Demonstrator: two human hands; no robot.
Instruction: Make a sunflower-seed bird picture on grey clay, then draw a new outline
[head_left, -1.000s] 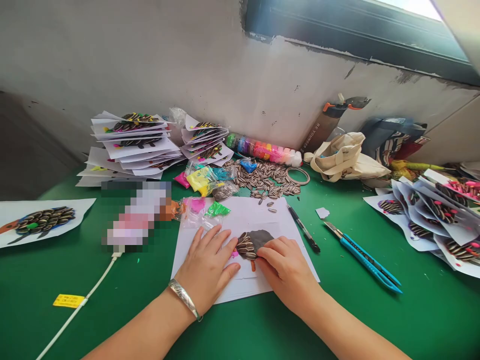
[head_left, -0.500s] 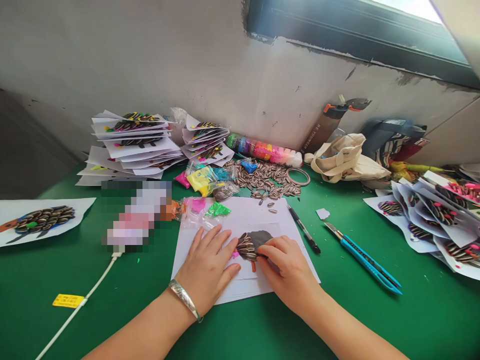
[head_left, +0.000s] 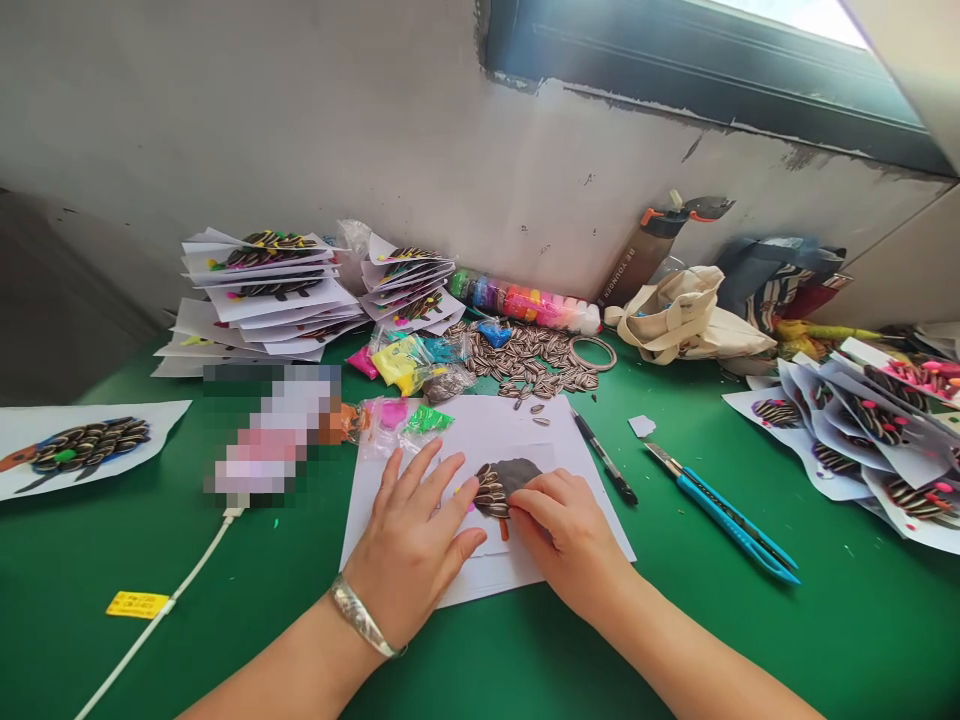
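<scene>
My left hand (head_left: 412,540) lies with fingers spread over the left side of a small sheet of paper (head_left: 472,562), steadying nothing that I can see between them. Beside its fingertips is a picture made of dark grey clay (head_left: 519,472), its left part covered with overlapping striped sunflower seeds (head_left: 491,492). A small brown-orange leg (head_left: 505,530) shows below, and a bit of pink peeks out by my left index finger. Thumb and index finger of my right hand (head_left: 562,530) are pinched together at the seeds' right edge. What they pinch is hidden.
Loose sunflower seeds (head_left: 536,360) lie beyond the paper, near bagged clay (head_left: 401,362) and a tape ring (head_left: 594,353). A pen (head_left: 604,457) and a blue utility knife (head_left: 731,520) rest at right. Stacks of seed pictures (head_left: 262,295) stand back left; more (head_left: 847,430) lie right.
My left hand's fingers have lifted and shifted slightly, and the hand looks a little more raised. My right hand keeps its pinch by the seeds. The view has shifted slightly.
</scene>
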